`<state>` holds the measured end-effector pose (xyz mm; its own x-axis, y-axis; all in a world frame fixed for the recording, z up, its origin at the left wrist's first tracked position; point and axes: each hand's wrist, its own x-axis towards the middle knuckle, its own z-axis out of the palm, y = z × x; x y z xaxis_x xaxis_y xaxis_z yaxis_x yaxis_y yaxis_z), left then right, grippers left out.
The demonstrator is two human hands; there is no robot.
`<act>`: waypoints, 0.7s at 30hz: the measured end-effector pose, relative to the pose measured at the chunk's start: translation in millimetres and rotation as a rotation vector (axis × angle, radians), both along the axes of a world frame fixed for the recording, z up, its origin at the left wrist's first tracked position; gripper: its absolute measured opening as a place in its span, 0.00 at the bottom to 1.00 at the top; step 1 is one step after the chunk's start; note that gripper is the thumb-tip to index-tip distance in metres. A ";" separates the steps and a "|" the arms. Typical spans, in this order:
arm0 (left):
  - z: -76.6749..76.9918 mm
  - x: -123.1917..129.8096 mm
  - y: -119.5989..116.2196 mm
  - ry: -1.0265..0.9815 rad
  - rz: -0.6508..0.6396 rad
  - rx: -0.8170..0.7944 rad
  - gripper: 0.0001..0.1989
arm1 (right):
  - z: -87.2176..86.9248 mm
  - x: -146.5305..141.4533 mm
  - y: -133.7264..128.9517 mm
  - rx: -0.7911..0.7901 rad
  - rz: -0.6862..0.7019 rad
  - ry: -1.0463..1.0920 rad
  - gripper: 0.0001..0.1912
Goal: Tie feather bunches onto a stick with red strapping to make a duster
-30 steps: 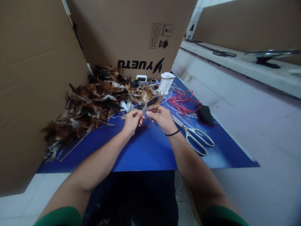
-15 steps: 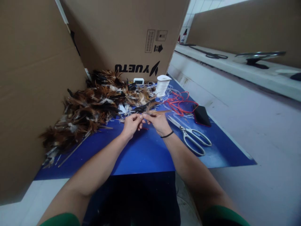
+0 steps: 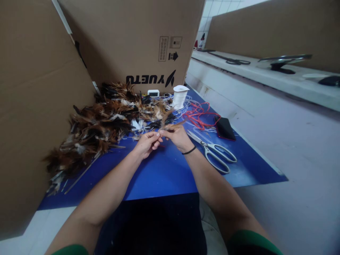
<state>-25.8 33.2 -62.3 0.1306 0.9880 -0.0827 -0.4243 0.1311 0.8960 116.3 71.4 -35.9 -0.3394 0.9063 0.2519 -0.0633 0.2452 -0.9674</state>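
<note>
Over the blue table my left hand [image 3: 148, 143] and my right hand [image 3: 180, 137] meet, fingertips touching. Brown feathers [image 3: 179, 124] stick out above and to the right of my right hand, which pinches them between thumb and fingers. My left thumb and forefinger are closed at the base end of the same feathers; the exact grip point is too small to make out. A large pile of brown, black and white feathers [image 3: 101, 122] lies beyond and left of my left hand. Open-bladed scissors [image 3: 212, 150] with pale handles lie right of my right wrist.
Behind the pile stand a white spool [image 3: 180, 98] and a small white digital display [image 3: 153, 93]. Red string [image 3: 198, 117] lies tangled beside a dark phone [image 3: 225, 128]. Cardboard panels [image 3: 122, 39] wall in the back and left. A ledge [image 3: 249, 71] runs along the right.
My view has shifted slightly, so the scene sits a little further left. The feathers at my right hand have changed angle, and more of them show above my fingers. Both hands stay together.
</note>
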 end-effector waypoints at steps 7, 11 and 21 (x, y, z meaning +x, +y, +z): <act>3.4 2.8 -2.3 0.046 0.066 0.047 0.18 | -6.0 -0.6 3.4 -0.014 -0.004 0.002 0.18; 4.8 2.5 -2.9 0.066 0.054 0.056 0.17 | -4.8 0.4 2.5 0.020 -0.023 -0.018 0.19; 15.5 -12.1 -2.7 0.125 -0.140 0.003 0.17 | 7.7 7.4 2.2 0.184 0.123 -0.036 0.17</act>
<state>-37.9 30.5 -46.7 0.2554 0.9612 -0.1038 -0.2878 0.1781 0.9410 123.8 73.7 -28.2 -0.4563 0.7976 0.3946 -0.0699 0.4100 -0.9094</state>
